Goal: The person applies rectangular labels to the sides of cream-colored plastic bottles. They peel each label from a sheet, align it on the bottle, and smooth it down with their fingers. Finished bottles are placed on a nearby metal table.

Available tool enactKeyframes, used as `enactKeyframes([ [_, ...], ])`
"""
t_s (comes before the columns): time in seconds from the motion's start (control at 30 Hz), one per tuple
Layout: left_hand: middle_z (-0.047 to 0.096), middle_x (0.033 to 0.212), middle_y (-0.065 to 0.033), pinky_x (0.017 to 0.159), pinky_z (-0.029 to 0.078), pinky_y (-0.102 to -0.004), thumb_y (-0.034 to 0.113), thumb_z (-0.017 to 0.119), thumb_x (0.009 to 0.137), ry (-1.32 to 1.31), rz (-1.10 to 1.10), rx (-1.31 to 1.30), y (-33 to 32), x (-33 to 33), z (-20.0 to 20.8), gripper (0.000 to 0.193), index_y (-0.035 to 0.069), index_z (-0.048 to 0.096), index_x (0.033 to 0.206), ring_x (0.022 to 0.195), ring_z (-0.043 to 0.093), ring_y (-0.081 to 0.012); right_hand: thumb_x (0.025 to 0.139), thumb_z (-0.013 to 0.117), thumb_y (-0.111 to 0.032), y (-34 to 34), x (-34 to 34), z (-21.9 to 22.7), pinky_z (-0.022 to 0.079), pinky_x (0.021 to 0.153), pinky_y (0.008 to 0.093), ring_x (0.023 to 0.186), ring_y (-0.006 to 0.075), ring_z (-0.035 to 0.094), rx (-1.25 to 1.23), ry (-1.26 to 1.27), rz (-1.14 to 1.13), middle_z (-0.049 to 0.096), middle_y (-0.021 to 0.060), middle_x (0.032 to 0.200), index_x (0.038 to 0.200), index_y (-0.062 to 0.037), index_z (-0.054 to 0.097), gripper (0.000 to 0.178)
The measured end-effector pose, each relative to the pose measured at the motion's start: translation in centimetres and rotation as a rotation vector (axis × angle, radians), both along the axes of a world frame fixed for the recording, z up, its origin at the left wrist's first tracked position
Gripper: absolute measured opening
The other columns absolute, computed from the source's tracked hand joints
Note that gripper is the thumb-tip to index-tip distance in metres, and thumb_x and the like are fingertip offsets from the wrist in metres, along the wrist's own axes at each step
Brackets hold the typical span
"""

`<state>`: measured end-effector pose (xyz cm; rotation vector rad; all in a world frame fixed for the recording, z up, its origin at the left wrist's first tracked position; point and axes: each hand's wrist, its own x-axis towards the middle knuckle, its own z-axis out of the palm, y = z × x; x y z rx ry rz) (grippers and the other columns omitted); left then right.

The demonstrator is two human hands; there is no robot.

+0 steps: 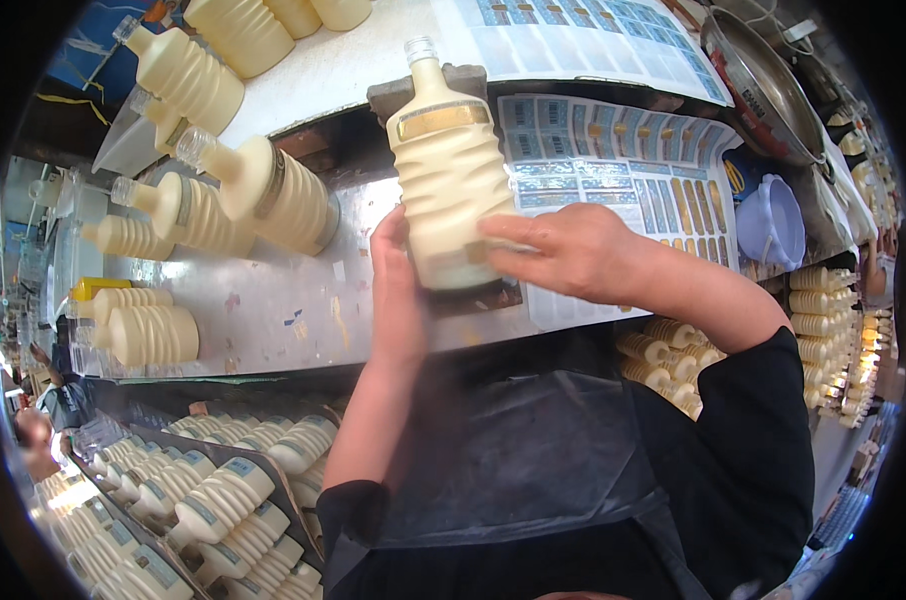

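Note:
A cream bottle [448,190] with wavy ridges, a clear screw-thread neck and a gold band at its shoulder lies in front of me, its neck pointing away. Its upper part rests on a dark block [381,100]. My left hand [398,285] is closed around the bottle's lower left side, some fingers hidden behind it. From the right, my right hand [573,248] touches the lower front, its fingers pressed together and slightly blurred. Whether anything thin is between those fingertips, I cannot make out. A pale bluish strip shows near the bottle's base.
Printed label sheets [623,180] lie right of the bottle, with more sheets [583,45] on the white shelf behind. Similar bottles [283,195] lie at left on the metal table [273,310]. Crates of bottles [223,495] stand below left. A lilac bucket [771,222] sits at right.

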<state>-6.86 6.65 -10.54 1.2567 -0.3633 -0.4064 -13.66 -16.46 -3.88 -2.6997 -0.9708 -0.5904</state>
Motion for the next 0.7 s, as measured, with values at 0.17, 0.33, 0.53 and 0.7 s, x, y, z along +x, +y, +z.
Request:
enactKeyframes([
  [0.17, 0.043, 0.149, -0.0186, 0.117, 0.035, -0.0416, 0.028, 0.063, 0.102, -0.041, 0.105, 0.218, -1.1, 0.0, -0.8, 0.065, 0.000, 0.030, 0.150, 0.138, 0.043, -0.0264, 0.082, 0.072, -0.008, -1.3, -0.4, -1.9, 0.053, 0.052, 0.0291, 0.067, 0.0167, 0.069, 0.039, -0.087, -0.028, 0.066, 0.0114, 0.136, 0.113, -0.0140, 0.076, 0.032],
  [0.33, 0.047, 0.146, -0.0180, 0.116, 0.036, -0.0406, 0.018, 0.067, 0.098, 0.046, 0.152, 0.117, -1.4, -0.4, -0.4, 0.062, 0.000, 0.035, 0.149, 0.136, 0.045, -0.0251, 0.082, 0.071, -0.005, -1.6, -1.3, -2.4, 0.055, 0.056, 0.0295, 0.072, 0.0183, 0.071, 0.032, -0.071, -0.075, 0.067, 0.0129, 0.133, 0.117, -0.0132, 0.075, 0.036],
  [0.53, 0.049, 0.143, -0.0155, 0.116, 0.036, -0.0383, 0.020, 0.067, 0.100, 0.045, 0.156, 0.040, -1.2, -0.3, -0.9, 0.060, 0.001, 0.039, 0.149, 0.135, 0.046, -0.0236, 0.096, 0.064, -0.013, -2.6, -2.3, -5.7, 0.057, 0.070, 0.0325, 0.081, 0.0208, 0.072, 0.577, 0.432, -0.449, 0.075, 0.0122, 0.113, 0.131, -0.0075, 0.068, 0.036],
  [0.7, 0.049, 0.143, -0.0139, 0.115, 0.037, -0.0381, 0.021, 0.069, 0.099, 0.073, 0.122, 0.005, -0.9, -0.5, -0.4, 0.062, 0.001, 0.039, 0.151, 0.134, 0.047, -0.0225, 0.107, 0.058, -0.031, 1.9, -1.6, -5.7, 0.051, 0.069, 0.0247, 0.080, 0.0080, 0.063, 1.210, 0.859, -0.534, 0.071, 0.0027, 0.091, 0.138, 0.0027, 0.060, 0.045],
])
